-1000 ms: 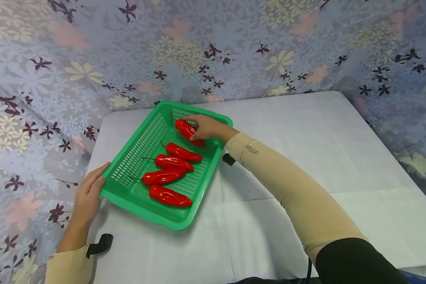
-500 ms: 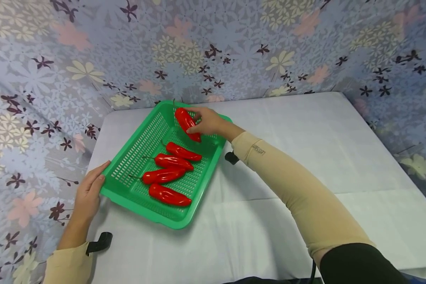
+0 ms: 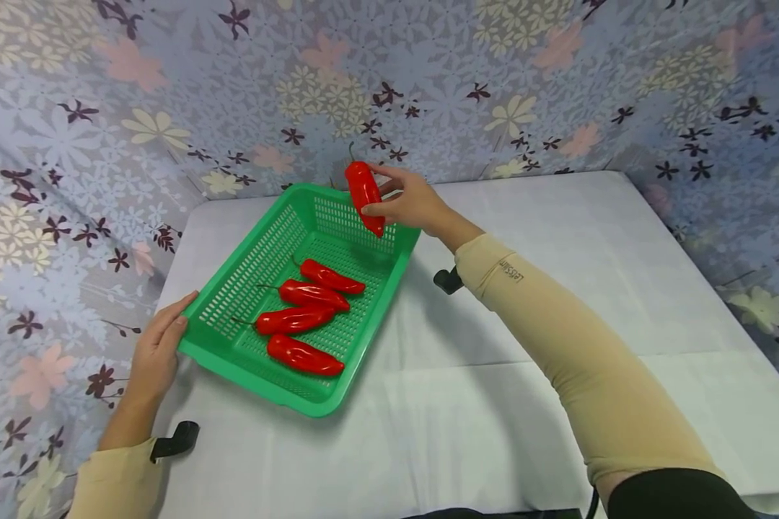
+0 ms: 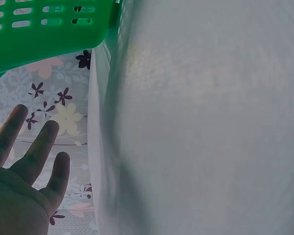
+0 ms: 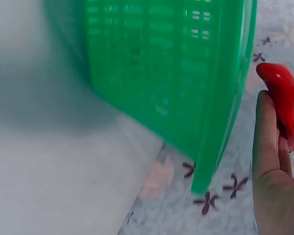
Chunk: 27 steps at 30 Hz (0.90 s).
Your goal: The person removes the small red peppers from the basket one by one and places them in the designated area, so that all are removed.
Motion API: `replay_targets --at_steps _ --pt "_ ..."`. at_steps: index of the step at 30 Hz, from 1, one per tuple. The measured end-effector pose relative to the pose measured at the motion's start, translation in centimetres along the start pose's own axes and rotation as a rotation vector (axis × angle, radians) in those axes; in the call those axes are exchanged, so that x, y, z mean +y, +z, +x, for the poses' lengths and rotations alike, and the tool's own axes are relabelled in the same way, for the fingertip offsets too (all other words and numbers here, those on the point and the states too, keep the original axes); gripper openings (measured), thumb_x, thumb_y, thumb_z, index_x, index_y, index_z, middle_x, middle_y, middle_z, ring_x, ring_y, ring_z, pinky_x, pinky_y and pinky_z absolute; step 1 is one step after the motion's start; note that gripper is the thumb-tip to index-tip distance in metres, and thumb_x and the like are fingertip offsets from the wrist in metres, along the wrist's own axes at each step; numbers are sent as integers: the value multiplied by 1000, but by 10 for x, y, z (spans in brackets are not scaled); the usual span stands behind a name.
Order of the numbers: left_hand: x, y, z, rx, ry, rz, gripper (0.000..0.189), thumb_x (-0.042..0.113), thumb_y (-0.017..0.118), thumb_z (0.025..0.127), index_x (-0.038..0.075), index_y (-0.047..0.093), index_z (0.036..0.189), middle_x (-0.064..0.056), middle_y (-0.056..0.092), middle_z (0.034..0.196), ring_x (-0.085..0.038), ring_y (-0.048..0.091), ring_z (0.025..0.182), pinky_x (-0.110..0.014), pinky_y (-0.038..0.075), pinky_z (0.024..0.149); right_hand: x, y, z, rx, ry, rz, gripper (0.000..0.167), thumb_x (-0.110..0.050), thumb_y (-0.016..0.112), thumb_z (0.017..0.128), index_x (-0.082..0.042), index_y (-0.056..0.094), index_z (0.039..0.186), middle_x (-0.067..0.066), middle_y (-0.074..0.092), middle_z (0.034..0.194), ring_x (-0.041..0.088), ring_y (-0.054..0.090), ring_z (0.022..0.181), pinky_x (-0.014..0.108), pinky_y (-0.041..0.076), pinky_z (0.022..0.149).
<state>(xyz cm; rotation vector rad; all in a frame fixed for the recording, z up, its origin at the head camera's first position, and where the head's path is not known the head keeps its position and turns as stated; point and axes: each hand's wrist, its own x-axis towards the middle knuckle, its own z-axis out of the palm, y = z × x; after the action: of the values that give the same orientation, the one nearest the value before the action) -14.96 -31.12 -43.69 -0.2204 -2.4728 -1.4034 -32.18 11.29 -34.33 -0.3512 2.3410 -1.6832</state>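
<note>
My right hand (image 3: 410, 200) grips a red chili pepper (image 3: 363, 193) between thumb and fingers, over the far right rim of a green plastic basket (image 3: 363, 360). The pepper's thin green stem points up; its tip hangs down. In the right wrist view, the held pepper (image 5: 281, 90) shows beside the basket wall (image 5: 147, 73). My left hand (image 3: 159, 349) holds the basket's near left corner at the rim. In the left wrist view, several fingers (image 4: 36, 156) stretch out below the basket (image 4: 49, 39). Several red peppers (image 3: 314, 294) lie in a row inside the basket.
A white cloth covers the table (image 3: 526, 404) under the basket and to its right. Floral fabric (image 3: 454, 79) hangs behind and along the left side. A black wrist camera (image 3: 448, 281) juts from the right cuff, another camera (image 3: 177, 441) from the left.
My right hand has lifted the pepper up from the basket floor and moved it right, above the far rim. My left hand stays at the corner; the basket has shifted very slightly left.
</note>
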Motion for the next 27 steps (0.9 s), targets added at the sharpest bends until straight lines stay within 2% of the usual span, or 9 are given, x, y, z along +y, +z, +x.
replay_targets --at_steps 6,13,17,22,27 --pt "-1 1 0 0 -4 4 40 13 41 108 8 56 145 14 53 135 -1 45 123 -16 31 99 9 -29 -11 77 52 24 84 -19 82 86 -28 39 157 13 57 126 28 62 107 41 56 82" --pt "0 1 1 9 -3 20 40 13 41 108 9 56 145 10 54 137 0 45 123 -16 31 99 26 -64 -32 169 115 6 82 -21 82 87 -31 40 156 13 55 132 29 57 117 42 55 85" --pt "-2 2 3 8 -7 21 40 11 41 108 6 56 144 14 53 135 1 44 123 -17 30 98 39 -85 -45 223 167 -31 83 -22 82 87 -31 39 157 13 53 136 30 53 122 42 55 86" --pt "-1 2 2 11 -23 -2 40 11 41 108 5 55 144 18 52 134 0 44 123 -15 31 99 56 -104 -58 249 222 -54 84 -23 81 87 -32 36 158 14 49 139 32 49 125 41 55 84" --pt "0 2 0 10 -31 -2 40 14 41 108 7 55 145 17 52 135 -2 45 124 -15 31 99 72 -113 -69 255 289 -56 86 -22 80 88 -31 33 159 17 47 141 35 48 126 46 53 89"
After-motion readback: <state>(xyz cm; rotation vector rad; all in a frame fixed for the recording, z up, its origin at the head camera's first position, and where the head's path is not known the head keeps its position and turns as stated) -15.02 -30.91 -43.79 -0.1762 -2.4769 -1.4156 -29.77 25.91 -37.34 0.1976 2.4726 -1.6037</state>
